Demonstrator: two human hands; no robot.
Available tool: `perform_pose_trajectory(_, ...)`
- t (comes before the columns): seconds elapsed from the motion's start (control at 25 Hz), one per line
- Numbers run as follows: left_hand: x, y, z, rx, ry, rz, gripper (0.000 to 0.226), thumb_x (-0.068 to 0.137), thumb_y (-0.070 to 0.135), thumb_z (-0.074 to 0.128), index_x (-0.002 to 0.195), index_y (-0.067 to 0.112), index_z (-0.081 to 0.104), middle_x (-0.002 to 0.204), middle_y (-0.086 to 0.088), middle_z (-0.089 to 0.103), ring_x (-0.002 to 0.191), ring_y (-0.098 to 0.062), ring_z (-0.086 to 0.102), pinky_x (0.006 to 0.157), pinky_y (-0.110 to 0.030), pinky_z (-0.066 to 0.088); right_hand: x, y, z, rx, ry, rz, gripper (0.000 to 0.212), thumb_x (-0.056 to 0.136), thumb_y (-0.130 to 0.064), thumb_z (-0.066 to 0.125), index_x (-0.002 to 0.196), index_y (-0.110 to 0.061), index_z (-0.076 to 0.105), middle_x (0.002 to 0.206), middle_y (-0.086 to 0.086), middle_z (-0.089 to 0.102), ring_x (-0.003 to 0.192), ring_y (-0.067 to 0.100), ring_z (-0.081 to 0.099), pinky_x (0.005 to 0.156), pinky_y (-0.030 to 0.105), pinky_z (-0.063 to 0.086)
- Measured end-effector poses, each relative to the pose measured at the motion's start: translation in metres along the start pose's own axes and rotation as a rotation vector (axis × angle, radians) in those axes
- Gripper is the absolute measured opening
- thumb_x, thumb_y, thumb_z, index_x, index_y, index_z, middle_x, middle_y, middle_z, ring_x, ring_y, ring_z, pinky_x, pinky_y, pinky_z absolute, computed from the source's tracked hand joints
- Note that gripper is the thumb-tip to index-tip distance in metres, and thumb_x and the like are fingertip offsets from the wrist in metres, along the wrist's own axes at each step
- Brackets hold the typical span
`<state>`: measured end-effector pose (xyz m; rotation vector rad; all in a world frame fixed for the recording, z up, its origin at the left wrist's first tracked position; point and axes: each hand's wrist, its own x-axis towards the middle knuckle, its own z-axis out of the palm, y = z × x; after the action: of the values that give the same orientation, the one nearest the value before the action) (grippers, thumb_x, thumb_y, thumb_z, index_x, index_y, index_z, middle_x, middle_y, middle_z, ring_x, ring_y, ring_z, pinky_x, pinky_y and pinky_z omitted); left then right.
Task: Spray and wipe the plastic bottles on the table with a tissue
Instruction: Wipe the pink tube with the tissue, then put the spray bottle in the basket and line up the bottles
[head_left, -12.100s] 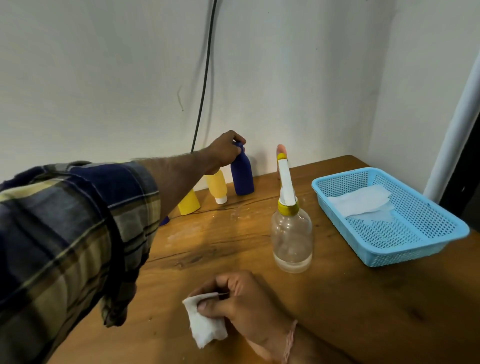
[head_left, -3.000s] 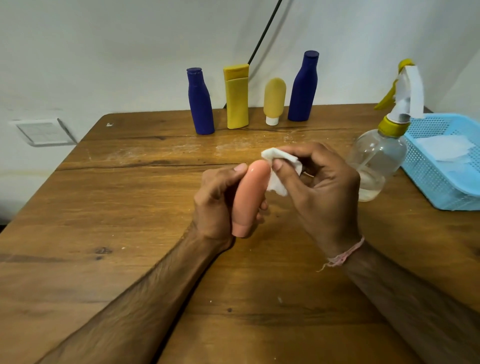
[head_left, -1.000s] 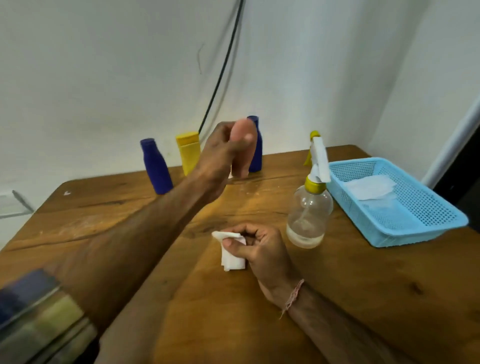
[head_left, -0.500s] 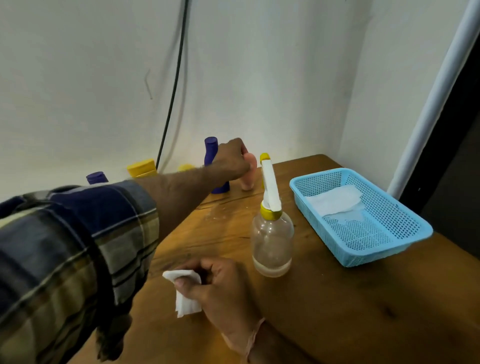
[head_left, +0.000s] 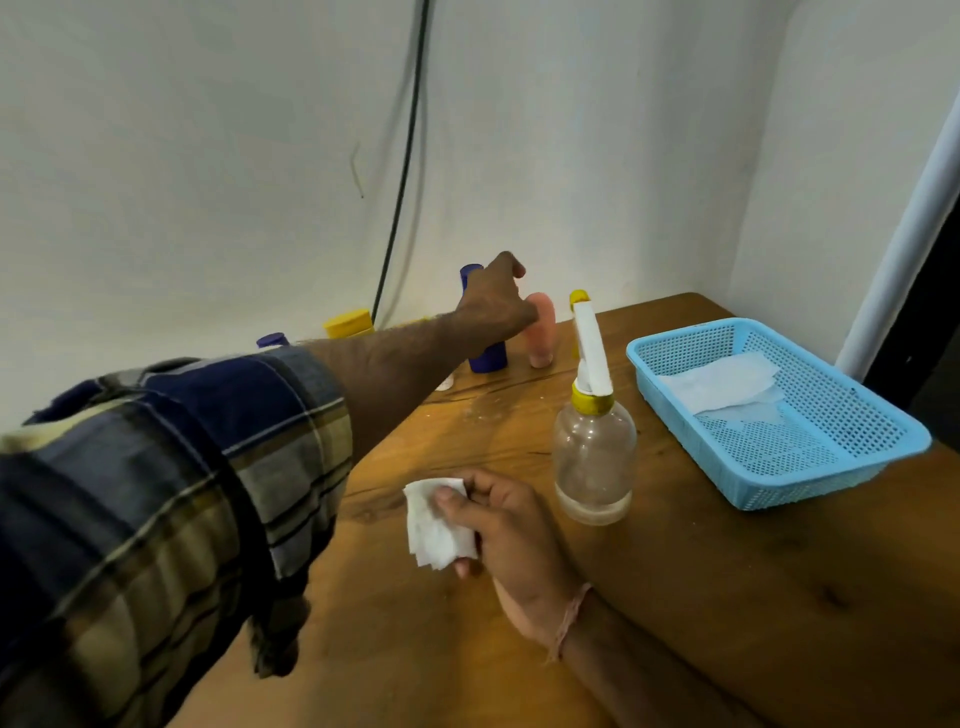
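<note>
White-walled corner, wooden desk (head_left: 727, 597): the left hand (head_left: 493, 306) reaches the back edge, covering the dark blue bottle (head_left: 488, 358) just beside the upright pink bottle (head_left: 540, 332); whether its grip is closed cannot be told. The right hand (head_left: 498, 525) pinches a folded tissue (head_left: 439, 525) near the spray bottle (head_left: 595, 457). A blue basket (head_left: 810, 483) sits near the right edge, bare wood before it.
</note>
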<state>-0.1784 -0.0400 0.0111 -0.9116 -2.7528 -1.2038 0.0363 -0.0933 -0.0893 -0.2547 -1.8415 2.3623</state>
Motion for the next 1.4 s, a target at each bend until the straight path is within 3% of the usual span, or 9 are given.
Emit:
perform_pose_trajectory(0.12,-0.032,0.008,-0.024,-0.053,-0.021,0.027,0.058,0.083,0.016,0.08,0.133,0.018,0.051,0.122,-0.002,0.063,0.104,-0.017,0.062,0.064,-0.016,0.052,0.003,0.0,-0.002,0.061,-0.004,0.019,0.013,0.093,-0.018,0.067,0.104,-0.013,0.071,0.096,0.013,0.074,0.069,0.015,0.065,0.042,0.021,0.04)
perform_pose_trajectory(0.28,-0.108,0.006,-0.067,-0.141,-0.046,-0.022,0.032,0.089,0.019,0.076,0.116,0.013,0.061,0.106,-0.008,0.072,0.092,-0.021,0.073,0.08,-0.035,0.063,0.001,-0.001,-0.004,0.078,-0.044,0.038,0.03,0.084,-0.013,0.077,0.112,-0.019,0.068,0.1,0.011,0.076,0.079,0.023,0.07,0.049,0.025,0.046)
perform_pose_trajectory(0.48,-0.222,-0.004,-0.088,0.05,-0.435,-0.123,0.032,0.083,0.054,0.075,0.099,0.026,0.072,0.096,0.007,0.075,0.093,-0.011,0.071,0.085,-0.035,0.061,-0.03,-0.011,-0.001,0.019,-0.067,0.071,0.036,0.079,-0.006,0.08,0.111,-0.017,0.068,0.107,0.009,0.076,0.101,0.029,0.071,0.072,0.04,0.053)
perform_pose_trajectory(0.6,-0.26,0.001,-0.083,0.102,-0.309,-0.074,0.016,0.083,0.039,0.08,0.092,0.029,0.072,0.091,0.006,0.073,0.086,-0.008,0.07,0.076,-0.032,0.062,-0.065,-0.023,-0.007,-0.06,-0.111,0.118,0.04,0.076,-0.011,0.083,0.111,-0.019,0.066,0.105,0.005,0.076,0.099,0.025,0.072,0.068,0.037,0.051)
perform_pose_trajectory(0.72,-0.282,0.013,-0.068,-0.082,-0.234,-0.162,0.004,0.089,0.02,0.076,0.091,0.019,0.072,0.087,-0.001,0.075,0.078,-0.013,0.072,0.067,-0.028,0.062,-0.099,-0.04,-0.035,-0.109,-0.005,0.108,0.043,0.078,-0.016,0.083,0.116,-0.021,0.062,0.108,0.005,0.075,0.099,0.024,0.071,0.07,0.033,0.056)
perform_pose_trajectory(0.84,-0.295,0.047,-0.034,-0.356,-0.162,-0.252,0.01,0.091,0.015,0.073,0.098,0.014,0.067,0.082,-0.007,0.076,0.07,-0.016,0.074,0.064,-0.034,0.064,-0.125,-0.065,-0.076,-0.001,0.133,0.091,0.03,0.087,-0.007,0.073,0.115,-0.008,0.061,0.108,0.013,0.074,0.095,0.029,0.073,0.079,0.04,0.058)
perform_pose_trajectory(0.96,-0.283,0.089,0.008,-0.461,-0.081,-0.181,0.019,0.092,0.012,0.072,0.104,0.019,0.058,0.09,-0.008,0.073,0.07,-0.017,0.075,0.061,-0.034,0.063,-0.13,-0.1,-0.121,-0.003,0.304,0.049,0.025,0.089,0.003,0.066,0.112,-0.003,0.059,0.109,0.017,0.07,0.089,0.031,0.073,0.069,0.039,0.06)
perform_pose_trajectory(1.2,-0.205,0.158,0.057,-0.123,-0.17,-0.039,0.014,0.097,0.01,0.063,0.1,0.021,0.072,0.134,-0.005,0.064,0.111,-0.025,0.068,0.067,-0.029,0.064,-0.09,-0.174,-0.207,-0.6,0.458,0.049,0.025,0.086,-0.005,0.073,0.102,-0.012,0.056,0.111,0.011,0.066,0.075,0.025,0.076,0.067,0.037,0.064)
perform_pose_trajectory(1.4,-0.147,0.171,0.08,0.253,-0.34,0.009,0.03,0.09,0.018,0.074,0.119,0.01,0.07,0.132,-0.007,0.067,0.098,-0.023,0.072,0.079,-0.035,0.064,-0.048,-0.183,-0.225,-1.205,0.366,0.144,0.014,0.084,-0.015,0.074,0.094,-0.014,0.065,0.098,0.001,0.065,0.068,0.015,0.067,0.054,0.02,0.048)
